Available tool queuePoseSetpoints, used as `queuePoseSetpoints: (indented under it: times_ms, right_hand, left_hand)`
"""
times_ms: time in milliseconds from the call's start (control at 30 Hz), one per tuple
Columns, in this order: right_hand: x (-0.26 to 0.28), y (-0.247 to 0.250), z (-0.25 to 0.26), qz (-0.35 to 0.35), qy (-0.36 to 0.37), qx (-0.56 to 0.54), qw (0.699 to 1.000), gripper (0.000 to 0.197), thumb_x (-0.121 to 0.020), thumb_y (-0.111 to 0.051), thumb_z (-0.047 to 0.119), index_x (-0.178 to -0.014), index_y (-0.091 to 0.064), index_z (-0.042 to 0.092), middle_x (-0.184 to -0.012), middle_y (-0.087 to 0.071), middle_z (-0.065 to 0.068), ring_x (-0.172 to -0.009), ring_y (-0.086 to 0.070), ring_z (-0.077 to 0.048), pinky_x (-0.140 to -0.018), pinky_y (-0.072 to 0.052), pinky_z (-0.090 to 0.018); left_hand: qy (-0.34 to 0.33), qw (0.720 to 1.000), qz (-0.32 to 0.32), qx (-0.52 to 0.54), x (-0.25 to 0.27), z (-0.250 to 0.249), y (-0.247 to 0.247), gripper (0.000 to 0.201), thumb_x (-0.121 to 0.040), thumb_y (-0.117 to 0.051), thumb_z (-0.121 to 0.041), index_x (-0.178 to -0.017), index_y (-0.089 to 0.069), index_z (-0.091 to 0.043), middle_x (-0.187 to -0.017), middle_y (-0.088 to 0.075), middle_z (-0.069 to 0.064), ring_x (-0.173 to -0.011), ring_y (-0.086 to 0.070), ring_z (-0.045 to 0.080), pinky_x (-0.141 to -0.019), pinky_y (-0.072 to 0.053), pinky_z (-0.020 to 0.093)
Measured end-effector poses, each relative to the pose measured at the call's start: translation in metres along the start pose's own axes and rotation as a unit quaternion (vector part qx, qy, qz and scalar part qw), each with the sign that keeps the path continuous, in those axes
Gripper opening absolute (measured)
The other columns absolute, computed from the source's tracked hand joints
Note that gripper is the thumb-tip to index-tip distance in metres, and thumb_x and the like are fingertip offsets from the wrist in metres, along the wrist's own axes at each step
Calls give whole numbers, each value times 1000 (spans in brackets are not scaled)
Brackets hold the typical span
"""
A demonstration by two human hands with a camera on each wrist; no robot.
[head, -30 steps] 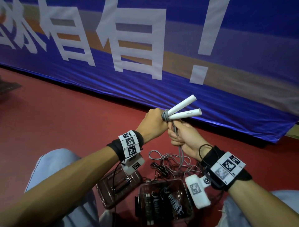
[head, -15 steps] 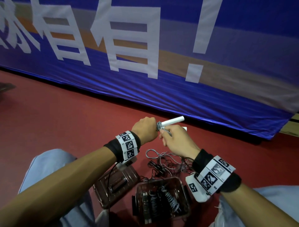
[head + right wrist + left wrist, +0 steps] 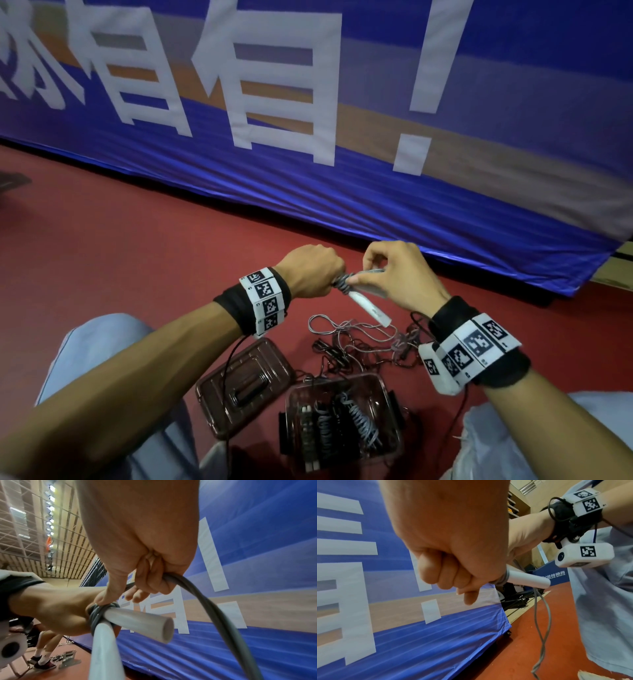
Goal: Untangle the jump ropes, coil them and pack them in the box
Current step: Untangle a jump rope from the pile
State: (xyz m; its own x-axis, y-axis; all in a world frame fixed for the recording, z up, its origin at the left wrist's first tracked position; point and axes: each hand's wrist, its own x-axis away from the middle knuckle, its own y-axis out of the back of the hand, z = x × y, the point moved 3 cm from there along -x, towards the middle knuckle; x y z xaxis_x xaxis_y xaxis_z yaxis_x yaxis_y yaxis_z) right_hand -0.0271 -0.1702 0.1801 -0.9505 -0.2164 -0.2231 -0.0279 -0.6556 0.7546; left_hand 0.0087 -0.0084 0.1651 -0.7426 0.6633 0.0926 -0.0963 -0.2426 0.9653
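- While the left hand is fisted round the wound end of the two white handles, its fingers curled tight on them, the grey rope wraps sit right at its thumb side.
- From that fist, in the head view, one handle points toward 4 o'clock and the other, largely hidden under the right hand, toward 3 o'clock; they splay apart from the wraps.
- Right-hand fingers are curled on the free rope, pinching it above the handles; this hand is the nearer one to the loose strand.
- From the pinch the strand arcs over the handles and drops toward 5 o'clock in the right wrist view.
- Below, at 6 o'clock, the box already holds coiled ropes; a tangle lies just beyond it.
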Motion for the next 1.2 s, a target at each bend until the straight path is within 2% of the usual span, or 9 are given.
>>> queuePoseSetpoints:
  times_ms: [133, 300, 467, 600, 700, 800, 933, 1067, 1200]
  right_hand:
    - [-1, 0, -3, 25, -11, -11, 1000, 31, -68, -91, 50, -70, -71, 25, -70, -70, 7, -64, -58, -1, -58, -43, -16]
    - [-4, -5, -6, 88, -45, -93, 991, 37, -66, -84, 62, -77, -80, 27, -79, -76, 5, -80, -70, -14, -80, -54, -42]
    - [-3, -4, 3, 179, -56, -151, 971, 38, -80, -79, 51, -82, -80, 13, -55, -56, 2, -50, -41, -10, -51, -31, -25]
    - [-4, -6, -5, 254, -85, -204, 942, 44, -85, -77, 47, -84, -76, 4, -52, -35, -4, -45, -24, -14, -46, -16, -28]
    - [0, -8, -4, 323, -98, -253, 907, 40, -90, -73, 43, -96, -78, 4, -61, -44, -11, -43, -20, -12, -44, -15, -26]
    - [5, -9, -1, 390, -105, -308, 861, 53, -102, -56, 33, -117, -64, -18, -74, -74, -5, -40, -20, -6, -44, -11, -26]
    - [5, -13, 1, 385, -78, -384, 836, 69, -90, -64, 58, -112, -71, -7, -106, -74, -24, -41, -21, -5, -38, -15, -20]
    - [5, -21, 0, 376, -81, -423, 820, 74, -79, -67, 75, -102, -74, 5, -94, -75, -18, -57, -33, -18, -54, -17, -39]
    - [7, -25, 3, 338, -90, -492, 797, 70, -78, -66, 71, -99, -68, 4, -78, -71, -10, -58, -60, -14, -50, -47, -22]
  left_hand:
    - [-31, 999, -11, -42, 1, 4, 6, 17, -87, -54, -17, -97, -67, -14, -90, -69, 10, -84, -67, 36, -60, -38, 34]
    - [-67, 992, -39, -96, 2, 12, 15, 18, -89, -52, -17, -101, -65, -16, -89, -71, 6, -83, -68, 34, -60, -36, 33]
    - [-122, 976, -147, -105, 6, 19, 23, 19, -98, -50, -16, -82, -60, -13, -59, -62, 3, -49, -62, 31, -45, -29, 27]
    - [-184, 948, -251, -72, 6, 15, 25, 28, -99, -43, -16, -74, -57, -11, -52, -56, 3, -37, -52, 29, -42, -24, 24]
    - [-224, 932, -278, -66, 10, 9, 26, 19, -88, -71, -11, -74, -59, -10, -53, -54, 4, -36, -50, 28, -39, -24, 24]
    - [-219, 916, -333, -34, 13, 5, 27, 16, -92, -66, -13, -79, -57, -10, -54, -51, 3, -38, -49, 27, -34, -32, 25]
    - [-188, 890, -415, 14, 16, 7, 29, 13, -98, -53, -14, -92, -42, -15, -55, -51, 0, -41, -50, 26, -33, -35, 27]
    - [-163, 878, -449, 42, 17, 10, 29, 12, -99, -56, -13, -94, -46, -16, -57, -51, -1, -44, -50, 23, -36, -34, 30]
    - [-131, 879, -452, 78, 17, 12, 25, 7, -99, -56, -13, -93, -52, -14, -59, -52, -1, -45, -51, 23, -37, -36, 32]
